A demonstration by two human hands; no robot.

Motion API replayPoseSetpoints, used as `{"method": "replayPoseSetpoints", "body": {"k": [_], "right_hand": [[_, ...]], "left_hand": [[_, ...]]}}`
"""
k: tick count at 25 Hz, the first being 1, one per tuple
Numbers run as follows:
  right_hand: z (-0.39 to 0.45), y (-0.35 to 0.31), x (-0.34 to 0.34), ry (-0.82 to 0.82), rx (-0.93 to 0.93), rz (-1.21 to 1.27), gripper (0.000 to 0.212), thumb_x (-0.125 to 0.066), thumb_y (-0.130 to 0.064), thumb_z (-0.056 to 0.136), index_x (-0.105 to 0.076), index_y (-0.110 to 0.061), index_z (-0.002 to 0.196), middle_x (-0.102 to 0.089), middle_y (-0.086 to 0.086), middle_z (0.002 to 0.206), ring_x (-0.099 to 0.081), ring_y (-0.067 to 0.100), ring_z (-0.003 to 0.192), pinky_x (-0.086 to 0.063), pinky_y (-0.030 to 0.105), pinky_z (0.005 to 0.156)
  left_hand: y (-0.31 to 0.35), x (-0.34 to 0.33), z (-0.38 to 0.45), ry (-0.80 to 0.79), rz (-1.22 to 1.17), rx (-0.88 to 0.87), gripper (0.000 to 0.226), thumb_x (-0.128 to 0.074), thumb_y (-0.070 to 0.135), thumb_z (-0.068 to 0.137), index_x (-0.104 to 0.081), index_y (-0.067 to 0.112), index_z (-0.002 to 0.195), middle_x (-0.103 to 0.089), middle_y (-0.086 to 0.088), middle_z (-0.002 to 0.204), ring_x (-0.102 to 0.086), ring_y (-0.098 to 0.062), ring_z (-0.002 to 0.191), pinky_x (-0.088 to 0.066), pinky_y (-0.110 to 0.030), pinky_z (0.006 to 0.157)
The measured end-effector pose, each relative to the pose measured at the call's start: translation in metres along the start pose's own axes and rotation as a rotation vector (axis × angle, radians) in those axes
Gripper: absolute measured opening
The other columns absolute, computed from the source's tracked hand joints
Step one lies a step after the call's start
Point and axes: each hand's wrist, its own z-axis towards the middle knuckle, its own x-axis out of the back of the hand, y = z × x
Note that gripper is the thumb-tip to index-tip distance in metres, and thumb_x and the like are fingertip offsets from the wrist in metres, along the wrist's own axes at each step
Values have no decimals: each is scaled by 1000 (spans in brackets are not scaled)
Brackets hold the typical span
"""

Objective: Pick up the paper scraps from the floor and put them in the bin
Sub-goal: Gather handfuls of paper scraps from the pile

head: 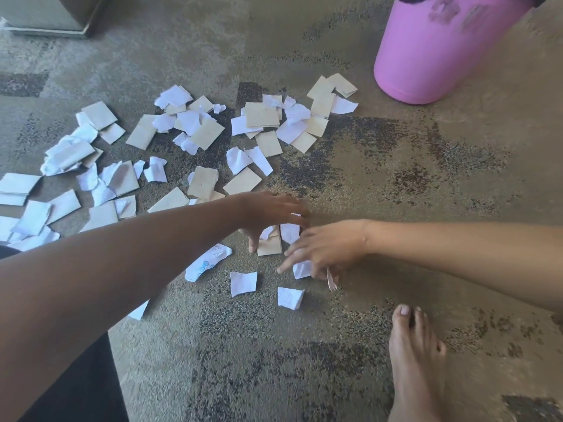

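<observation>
The tall pink plastic bin point(438, 53) was cut off by the top edge, its dark markings too blurred to read. The left hand point(271, 217) covered part of a tan cardboard scrap point(269, 246). The blurred right hand point(326, 249) hid most of a white paper scrap point(301, 269).

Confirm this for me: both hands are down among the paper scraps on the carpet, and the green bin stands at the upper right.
One thing is wrong: the bin is pink, not green. The head view shows it at the upper right, with the left hand and right hand down among the paper scraps on the carpet.
</observation>
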Motion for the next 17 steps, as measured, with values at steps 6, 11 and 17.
{"method": "replayPoseSetpoints", "body": {"k": [6,11,17], "right_hand": [[12,-4,-19,19,-95,90,18,-65,-16,88,-64,-17,106,-38,-2,137,-55,23,103,-49,38,72],[24,-1,-14,-18,-146,141,14,-63,-13,89,-61,-12,103,-47,-1,117,-62,22,89,-31,31,58],[23,0,-9,135,-139,102,21,-51,-4,92,-49,-20,106,-61,-2,94,-59,20,90,-46,31,84]], "left_hand": [[8,7,8,-20,-26,-4,109,-94,27,53,-33,21,143,-38,0,141,-47,-23,122,-47,-35,85],[5,5,3,-147,-191,78,81,-89,22,65,-48,13,135,-58,-6,125,-56,-26,114,-39,-28,76],[3,-4,-13,-29,-235,76,56,-83,32,73,-65,13,122,-45,-2,117,-45,-21,114,-48,-36,91]]}}
